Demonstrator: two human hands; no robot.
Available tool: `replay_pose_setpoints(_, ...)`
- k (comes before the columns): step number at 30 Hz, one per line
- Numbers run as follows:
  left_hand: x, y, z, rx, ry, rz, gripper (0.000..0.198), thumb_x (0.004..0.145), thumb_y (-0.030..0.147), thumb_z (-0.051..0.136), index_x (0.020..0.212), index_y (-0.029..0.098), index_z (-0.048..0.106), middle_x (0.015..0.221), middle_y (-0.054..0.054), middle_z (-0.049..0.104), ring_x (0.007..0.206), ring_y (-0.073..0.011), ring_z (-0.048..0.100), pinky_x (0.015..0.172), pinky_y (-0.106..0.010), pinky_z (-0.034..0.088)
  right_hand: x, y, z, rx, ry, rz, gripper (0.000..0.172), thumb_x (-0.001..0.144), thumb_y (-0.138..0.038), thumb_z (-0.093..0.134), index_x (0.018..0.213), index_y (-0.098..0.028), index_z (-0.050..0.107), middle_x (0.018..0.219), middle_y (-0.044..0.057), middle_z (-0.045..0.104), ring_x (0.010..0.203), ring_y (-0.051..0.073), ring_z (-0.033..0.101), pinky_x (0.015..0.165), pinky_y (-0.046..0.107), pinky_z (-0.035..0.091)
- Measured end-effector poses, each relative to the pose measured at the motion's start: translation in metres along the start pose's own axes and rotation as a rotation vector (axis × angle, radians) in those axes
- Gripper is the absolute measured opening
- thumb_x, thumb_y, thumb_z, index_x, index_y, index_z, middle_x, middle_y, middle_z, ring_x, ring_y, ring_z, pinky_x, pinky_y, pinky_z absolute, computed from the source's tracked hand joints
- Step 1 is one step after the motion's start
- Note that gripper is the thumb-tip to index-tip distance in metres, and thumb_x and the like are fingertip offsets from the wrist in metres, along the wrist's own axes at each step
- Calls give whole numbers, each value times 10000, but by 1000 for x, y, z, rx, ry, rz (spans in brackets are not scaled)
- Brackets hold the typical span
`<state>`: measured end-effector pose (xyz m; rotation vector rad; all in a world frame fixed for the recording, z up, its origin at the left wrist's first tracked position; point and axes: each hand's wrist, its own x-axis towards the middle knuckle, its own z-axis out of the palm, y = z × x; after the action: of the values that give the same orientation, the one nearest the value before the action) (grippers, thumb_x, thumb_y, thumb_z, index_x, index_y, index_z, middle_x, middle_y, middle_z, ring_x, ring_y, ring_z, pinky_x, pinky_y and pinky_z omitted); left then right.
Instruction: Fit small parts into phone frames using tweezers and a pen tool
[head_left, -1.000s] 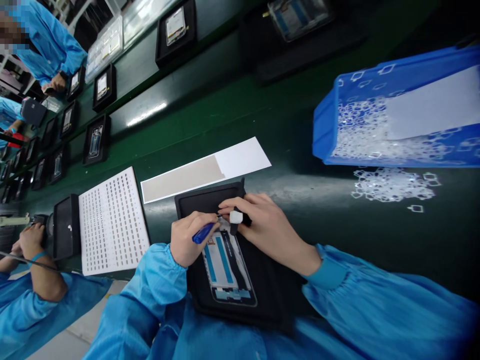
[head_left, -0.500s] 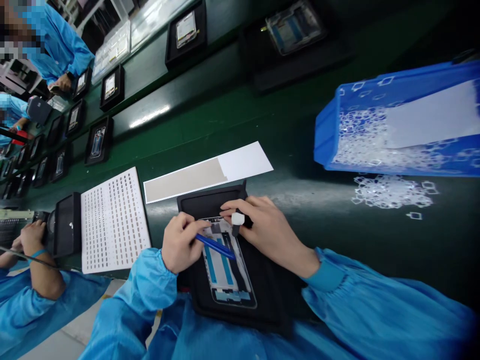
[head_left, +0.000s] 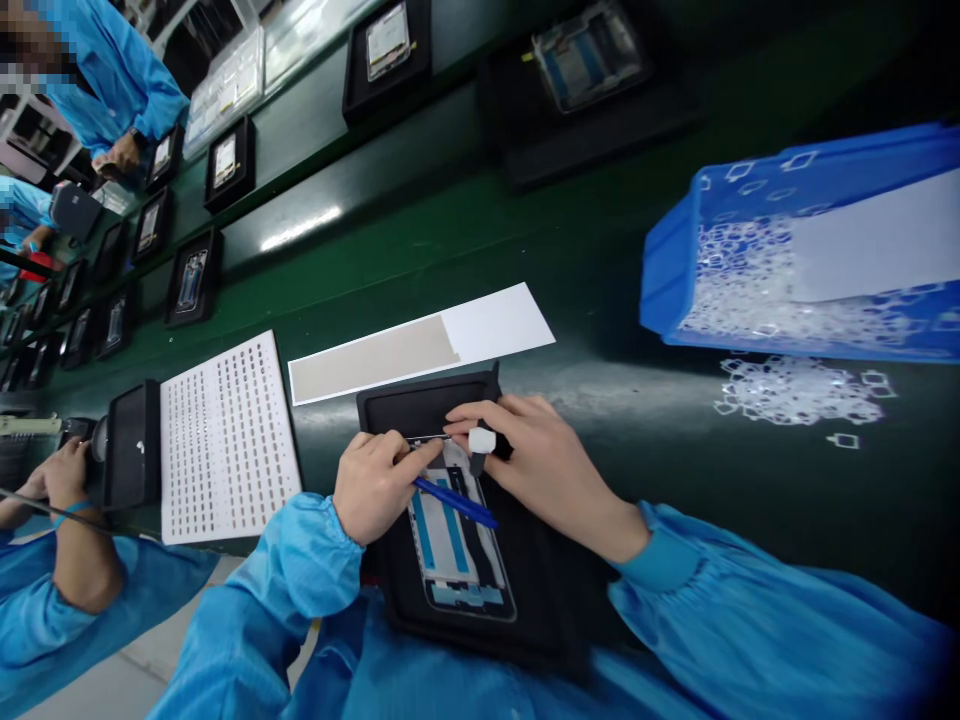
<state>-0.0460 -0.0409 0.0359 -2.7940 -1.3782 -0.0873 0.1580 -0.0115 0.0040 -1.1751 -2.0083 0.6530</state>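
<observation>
A phone frame (head_left: 454, 560) with two blue strips lies in a black tray (head_left: 405, 400) right in front of me. My left hand (head_left: 379, 485) is closed round a blue pen-like stick (head_left: 461, 502), which slants over the frame. The thumb of that hand presses near the frame's top end. From the right, my right hand (head_left: 536, 455) reaches in with bent fingers, its fingertips at the same top end. A small white-and-black piece (head_left: 481, 441) shows between its thumb and fingers; its kind cannot be made out.
A paper strip (head_left: 375, 360) lies behind the tray. To the left stands a white board (head_left: 225, 450) with rows of small parts. At right, a blue bin (head_left: 667, 270) holds clear film pieces, with a pile (head_left: 802, 390) before it. Co-workers and more trays (head_left: 195, 280) are at left.
My left hand has shifted a little to the right with the blue stick, and its thumb has come closer to my right fingers. The view has moved slightly.
</observation>
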Motion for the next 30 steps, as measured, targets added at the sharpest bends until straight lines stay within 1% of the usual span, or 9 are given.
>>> replay_pose_setpoints(4, -3, -1, 6, 12, 83, 26, 317, 961, 152, 432, 1202, 236, 620, 707, 10, 507, 610, -125, 501, 599, -297, 370, 0, -2, -1, 23, -35, 34, 192, 873, -124, 479, 986, -213, 606, 802, 39, 690, 734, 220, 609, 654, 345, 387)
replay_pose_setpoints(8, 1, 2, 2, 24, 71, 13, 293, 962, 143, 438, 1168, 222, 631, 703, 9, 521, 599, -140, 510, 582, -309, 373, 1, -4, -9, 207, -31, 125, 188, 904, -174, 457, 996, -232, 609, 907, 41, 721, 837, 230, 650, 728, 371, 440)
replay_pose_setpoints(11, 3, 4, -5, 42, -14, 16, 291, 960, 151, 454, 1192, 218, 616, 717, 5, 535, 604, -145, 533, 580, -311, 387, 4, -1, -18, 428, 149, 321, 222, 971, -346, 438, 1085, -242, 597, 855, 38, 715, 783, 216, 652, 732, 362, 477)
replay_pose_setpoints(13, 3, 2, -10, 36, -67, 10, 295, 951, 167, 483, 1210, 229, 609, 744, 4, 557, 594, -139, 542, 570, -304, 399, 7, 4, -24, 477, 297, 444, 355, 972, -488, 419, 1146, -241, 606, 744, 28, 664, 662, 201, 609, 666, 351, 481)
replay_pose_setpoints(15, 6, -2, -12, -10, -86, 1, 303, 944, 177, 492, 1212, 253, 612, 778, 6, 580, 595, -127, 556, 560, -282, 414, 11, 10, -28, 471, 370, 501, 454, 952, -571, 414, 1167, -235, 630, 681, 24, 605, 670, 208, 601, 642, 346, 480)
replay_pose_setpoints(18, 23, -12, -10, -77, -50, -31, 310, 976, 247, 451, 1249, 272, 595, 866, -2, 623, 672, -119, 608, 592, -248, 456, 22, 18, -28, 495, 370, 514, 488, 907, -610, 479, 1118, -210, 663, 705, 46, 618, 796, 241, 646, 647, 347, 505)
replay_pose_setpoints(21, 52, -24, -6, -56, -17, -66, 362, 982, 410, 447, 1295, 277, 570, 1109, -49, 644, 778, -143, 655, 661, -263, 500, 37, 22, -23, 541, 347, 499, 492, 862, -622, 545, 1037, -180, 671, 769, 71, 656, 767, 232, 660, 606, 335, 524)
replay_pose_setpoints(25, 84, -32, -1, -25, -135, -28, 448, 921, 538, 501, 1278, 282, 588, 1336, -91, 563, 845, -193, 688, 713, -314, 534, 50, 31, -14, 587, 341, 503, 491, 776, -626, 648, 974, -178, 683, 764, 52, 667, 671, 177, 641, 580, 294, 537)
replay_pose_setpoints(30, 89, -32, 1, -42, -198, -26, 438, 939, 548, 446, 1254, 289, 605, 1342, -77, 567, 871, -214, 702, 703, -330, 548, 49, 45, -11, 506, 326, 545, 446, 749, -606, 670, 848, -172, 702, 750, 53, 682, 605, 175, 634, 543, 294, 551)
